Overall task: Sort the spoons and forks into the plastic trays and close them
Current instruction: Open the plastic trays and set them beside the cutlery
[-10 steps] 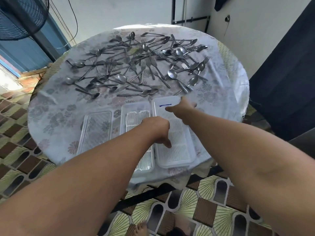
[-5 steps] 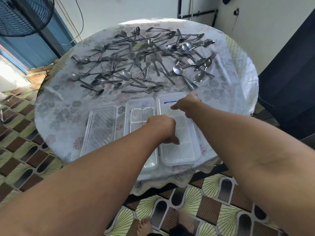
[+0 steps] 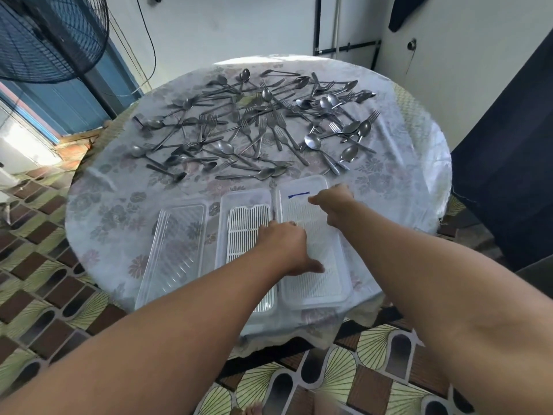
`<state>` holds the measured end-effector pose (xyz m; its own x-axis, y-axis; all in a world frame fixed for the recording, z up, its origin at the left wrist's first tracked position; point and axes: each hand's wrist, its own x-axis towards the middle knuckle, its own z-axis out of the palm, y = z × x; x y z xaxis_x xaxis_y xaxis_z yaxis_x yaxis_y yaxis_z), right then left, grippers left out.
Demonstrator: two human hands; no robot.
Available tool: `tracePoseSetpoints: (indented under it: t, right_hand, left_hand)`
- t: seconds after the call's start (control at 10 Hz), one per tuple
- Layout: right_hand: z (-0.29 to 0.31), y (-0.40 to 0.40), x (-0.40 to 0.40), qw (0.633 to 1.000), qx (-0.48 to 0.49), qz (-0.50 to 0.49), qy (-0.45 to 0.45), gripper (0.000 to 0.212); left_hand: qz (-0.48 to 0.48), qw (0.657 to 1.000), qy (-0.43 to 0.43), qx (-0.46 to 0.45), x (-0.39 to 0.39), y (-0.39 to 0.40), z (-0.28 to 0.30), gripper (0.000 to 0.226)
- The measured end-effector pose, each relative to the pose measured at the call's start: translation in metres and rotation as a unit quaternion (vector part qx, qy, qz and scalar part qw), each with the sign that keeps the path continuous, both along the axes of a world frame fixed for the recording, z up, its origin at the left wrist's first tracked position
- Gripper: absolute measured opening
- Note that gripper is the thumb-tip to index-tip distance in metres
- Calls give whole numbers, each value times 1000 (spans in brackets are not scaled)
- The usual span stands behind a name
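Three clear plastic pieces lie side by side at the table's near edge: a flat ribbed lid [image 3: 176, 244] on the left, an open tray with a white slatted grate [image 3: 247, 223] in the middle, and a right tray [image 3: 317, 280] with a blue mark at its far end. My left hand [image 3: 284, 247] curls over the right tray's left edge, thumb lying on its top. My right hand [image 3: 332, 202] grips the same tray near its far right corner. A loose pile of steel spoons and forks [image 3: 254, 130] covers the far half of the table.
The round table [image 3: 98, 202] wears a floral cloth under clear plastic. A standing fan [image 3: 45, 37] is at the far left and a dark curtain [image 3: 508, 175] hangs on the right. Patterned floor tiles [image 3: 374, 369] lie below the table edge.
Both hands stay on the right tray, almost where they were. The view has shifted a little, and the cutlery pile has not moved.
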<state>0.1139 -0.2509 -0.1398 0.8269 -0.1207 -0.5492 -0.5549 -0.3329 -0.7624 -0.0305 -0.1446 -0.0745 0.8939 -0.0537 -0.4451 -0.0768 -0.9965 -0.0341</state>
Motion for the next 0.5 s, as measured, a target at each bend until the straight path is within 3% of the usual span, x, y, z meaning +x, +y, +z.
tracePoseSetpoints:
  t: [0.1, 0.2, 0.3, 0.4, 0.5]
  right_hand:
    - [-1, -1, 0, 1000, 6, -1, -21, 85]
    - [6, -5, -5, 999, 29, 8, -26, 87]
    - [46, -10, -31, 998, 52, 19, -30, 54]
    - [39, -17, -26, 996, 75, 29, -45, 41]
    - [47, -18, -30, 991, 125, 26, -38, 55]
  left_hand:
    - [15, 1000, 4, -2, 0, -10, 5, 83]
    - [69, 997, -5, -45, -3, -28, 9, 101]
    - [152, 982, -29, -108, -4, -47, 4, 113]
    - [211, 966, -42, -146, -1, -57, 2, 108]
    - [259, 943, -41, -202, 2, -57, 7, 92]
